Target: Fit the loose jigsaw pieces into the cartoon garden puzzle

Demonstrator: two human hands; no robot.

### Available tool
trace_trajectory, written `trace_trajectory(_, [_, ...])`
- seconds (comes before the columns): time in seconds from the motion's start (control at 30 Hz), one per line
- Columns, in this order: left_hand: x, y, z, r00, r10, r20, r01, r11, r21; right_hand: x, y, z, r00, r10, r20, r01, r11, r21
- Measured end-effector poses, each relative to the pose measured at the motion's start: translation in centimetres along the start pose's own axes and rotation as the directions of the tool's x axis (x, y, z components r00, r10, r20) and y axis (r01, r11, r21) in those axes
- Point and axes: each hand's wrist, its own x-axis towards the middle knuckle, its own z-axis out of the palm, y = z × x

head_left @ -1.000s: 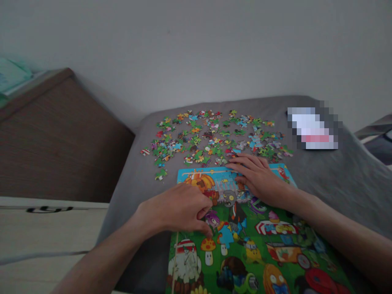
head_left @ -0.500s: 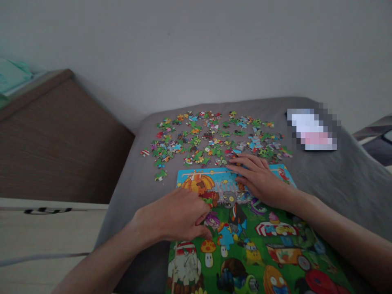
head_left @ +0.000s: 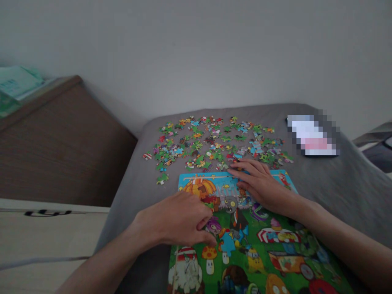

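A colourful cartoon jigsaw board (head_left: 245,249) lies on a grey bed cover (head_left: 337,183) in front of me. My left hand (head_left: 177,220) rests on the board's left edge with its fingers curled and pinched down onto the picture; what they hold, if anything, is hidden. My right hand (head_left: 260,181) lies flat on the board's upper right part, fingers stretched toward its top edge. Beyond the board, several loose puzzle pieces (head_left: 214,141) are scattered across the cover.
A dark brown headboard or cabinet panel (head_left: 58,143) stands to the left, with greenish papers (head_left: 15,83) on top. A pale drawer front (head_left: 45,237) sits below it. A blurred-out white object (head_left: 314,134) lies at the back right. A plain wall is behind.
The view has tilted slightly, so everything sits a little lower in the picture. Both hands stay in nearly the same places on the board.
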Motion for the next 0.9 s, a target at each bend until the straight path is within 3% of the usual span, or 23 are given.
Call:
trace_trajectory(0.1, [-0.1,-1.0,-0.9,0.995,0.003,-0.095,-0.006,0.999,-0.034,0.0,0.0,0.1,1.000,0.002,-0.007,-0.002,1.000,-0.004])
trace_trajectory(0.17, [0.1,-2.9,-1.7,0.964,-0.040,-0.262,0.025,0.998,-0.060,0.0,0.1,0.3,1.000,-0.004,-0.014,0.004,1.000,-0.008])
trace_trajectory(0.2, [0.2,-4.1,-2.0,0.919,-0.088,-0.384,0.065,0.995,-0.072,-0.1,0.2,0.4,1.000,-0.009,-0.018,0.009,1.000,-0.011])
trace_trajectory(0.27, [0.3,-7.2,-2.5,0.771,-0.186,-0.608,0.161,0.982,-0.097,-0.1,0.3,0.7,0.999,-0.017,-0.028,0.016,1.000,-0.018])
trace_trajectory(0.33, [0.2,-10.4,-2.7,0.614,-0.232,-0.755,0.237,0.966,-0.103,-0.2,0.4,0.9,0.999,-0.018,-0.037,0.017,0.999,-0.027])
trace_trajectory(0.43, [-0.5,-14.4,-2.7,0.463,-0.320,-0.827,0.345,0.924,-0.165,-0.3,0.6,1.3,0.999,-0.023,-0.046,0.021,0.999,-0.034])
trace_trajectory(0.5, [-1.0,-16.0,-2.6,0.419,-0.355,-0.836,0.398,0.899,-0.183,-0.3,0.7,1.4,0.998,-0.027,-0.048,0.025,0.999,-0.037])
trace_trajectory(0.63, [-1.7,-17.0,-2.5,0.405,-0.370,-0.836,0.431,0.884,-0.183,-0.4,0.8,1.5,0.999,-0.022,-0.047,0.020,0.999,-0.049])
trace_trajectory(0.73, [-1.8,-16.5,-2.7,0.422,-0.337,-0.842,0.380,0.909,-0.173,-0.4,0.7,1.6,0.998,-0.020,-0.054,0.017,0.998,-0.054])
trace_trajectory(0.8, [-1.9,-16.1,-2.8,0.480,-0.289,-0.829,0.320,0.937,-0.141,-0.4,0.8,1.7,0.998,-0.021,-0.059,0.018,0.998,-0.055])
trace_trajectory(0.9, [-1.9,-15.8,-2.7,0.603,-0.214,-0.769,0.246,0.966,-0.076,-0.4,0.8,1.8,0.998,-0.017,-0.064,0.014,0.999,-0.050])
